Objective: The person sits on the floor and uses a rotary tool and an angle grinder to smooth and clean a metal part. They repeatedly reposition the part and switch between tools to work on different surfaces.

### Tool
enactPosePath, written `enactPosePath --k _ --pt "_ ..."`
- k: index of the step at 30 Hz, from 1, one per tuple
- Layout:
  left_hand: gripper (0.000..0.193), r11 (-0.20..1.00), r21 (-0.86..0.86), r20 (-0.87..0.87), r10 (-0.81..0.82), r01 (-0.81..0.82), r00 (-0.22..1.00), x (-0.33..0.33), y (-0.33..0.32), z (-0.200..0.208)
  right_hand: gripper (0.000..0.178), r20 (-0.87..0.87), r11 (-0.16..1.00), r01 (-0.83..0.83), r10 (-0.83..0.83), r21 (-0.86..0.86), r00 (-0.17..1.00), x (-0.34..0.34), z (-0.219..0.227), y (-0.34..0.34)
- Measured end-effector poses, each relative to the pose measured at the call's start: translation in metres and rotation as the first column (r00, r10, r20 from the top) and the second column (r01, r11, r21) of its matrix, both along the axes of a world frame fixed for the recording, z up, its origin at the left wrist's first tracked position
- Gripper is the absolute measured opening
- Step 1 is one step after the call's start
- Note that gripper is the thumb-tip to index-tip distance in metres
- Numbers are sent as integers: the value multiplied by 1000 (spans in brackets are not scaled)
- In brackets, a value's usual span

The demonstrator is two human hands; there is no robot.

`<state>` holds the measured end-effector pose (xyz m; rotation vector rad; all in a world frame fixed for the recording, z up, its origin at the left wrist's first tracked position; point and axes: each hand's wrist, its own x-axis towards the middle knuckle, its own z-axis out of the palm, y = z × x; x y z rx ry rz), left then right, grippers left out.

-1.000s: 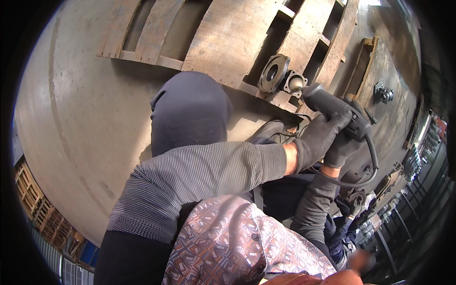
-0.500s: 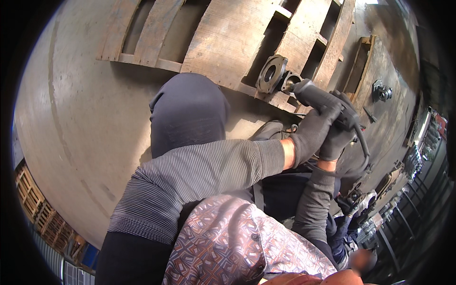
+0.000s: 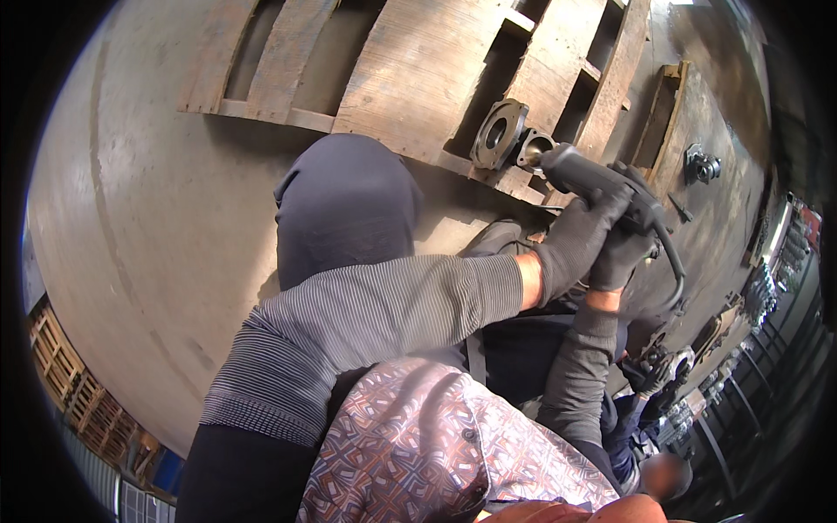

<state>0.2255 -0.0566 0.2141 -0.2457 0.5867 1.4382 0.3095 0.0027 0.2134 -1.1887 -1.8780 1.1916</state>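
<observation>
My left hand [image 3: 582, 228], in a dark grey glove, is closed around the body of a dark corded handheld grinder [image 3: 586, 174]. My right hand [image 3: 619, 257], gloved alike, grips the rear of the same tool from below and the right; some of its fingers are hidden. The grinder's front end meets the bore of a flanged metal casting [image 3: 534, 150] at the pallet's near edge; the tip itself cannot be made out. Touching that casting on its left is a wider ring-shaped flange [image 3: 499, 133], standing on edge. A black cord [image 3: 673, 261] curves down from the tool's back.
The wooden pallet [image 3: 418, 78] has gaps between its boards. My bent knee [image 3: 347, 205] rises left of the tool. Another metal casting [image 3: 703, 166] lies on the floor beyond a narrow wooden frame [image 3: 660, 122]. A co-worker [image 3: 641, 436] sits at lower right. Stacked pallets [image 3: 74, 379] stand far left.
Both hands and the grinder have shifted very slightly right, and the cord has swung a little. The castings have stayed in place. The co-worker's hands have moved slightly.
</observation>
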Motion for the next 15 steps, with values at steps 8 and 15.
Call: enactPosePath --k 8,15 --pt "45 995 101 33 -24 21 999 3 -2 4 47 -230 978 15 -64 -207 971 6 5 4" --pt "46 1000 13 11 -15 15 1000 1 -1 2 56 -223 974 36 -87 -223 971 5 1 1"
